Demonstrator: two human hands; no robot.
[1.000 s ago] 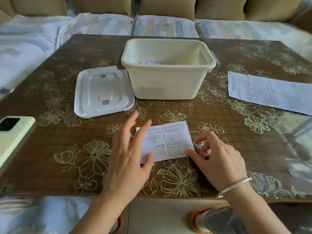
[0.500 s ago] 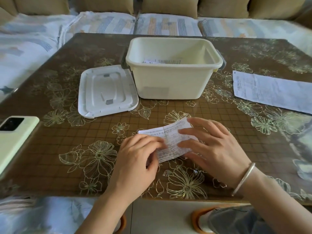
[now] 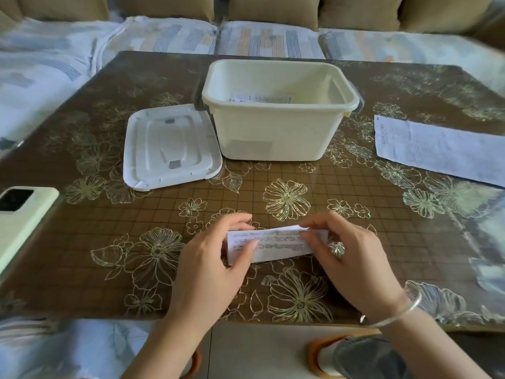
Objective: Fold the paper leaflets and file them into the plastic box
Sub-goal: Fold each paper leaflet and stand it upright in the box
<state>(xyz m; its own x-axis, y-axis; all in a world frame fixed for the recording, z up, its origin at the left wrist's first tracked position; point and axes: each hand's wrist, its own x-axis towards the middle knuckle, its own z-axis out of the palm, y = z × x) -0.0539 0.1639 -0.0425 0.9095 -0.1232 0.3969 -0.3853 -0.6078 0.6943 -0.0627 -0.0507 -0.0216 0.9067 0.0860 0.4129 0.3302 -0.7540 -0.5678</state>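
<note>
Small white printed paper leaflet [image 3: 273, 246]: folded into a narrow strip, held just above the near middle of the brown floral-patterned table [image 3: 82, 242], long side running left to right.

Left hand [image 3: 210, 269]: grips the strip's left end, thumb on the printed face, fingers curled behind.

Right hand [image 3: 352, 266]: pinches the upper edge toward the right end, where a loose flap stands slightly proud. The two hands are close together, both closed on the same strip.

Cream rectangular plastic box [image 3: 273, 138]: open, at the far middle of the table, well apart from the hands. Printed folded papers [image 3: 262, 99] lie inside against its near wall. Its white plastic lid [image 3: 169, 154] lies flat, touching the box on the left.

A long unfolded white printed sheet [image 3: 437, 151] lies flat at the right, untouched. A pale green phone [image 3: 21, 217] sits at the left edge.

Assessment: the step in hand is the folding of this leaflet, seemingly the last crease. The top flap is not yet flat, so the next move calls for pressing the fold down firmly along its length, then carrying the strip forward over the box rim and setting it in beside the papers already filed. The sheet at the right remains to be done
</note>
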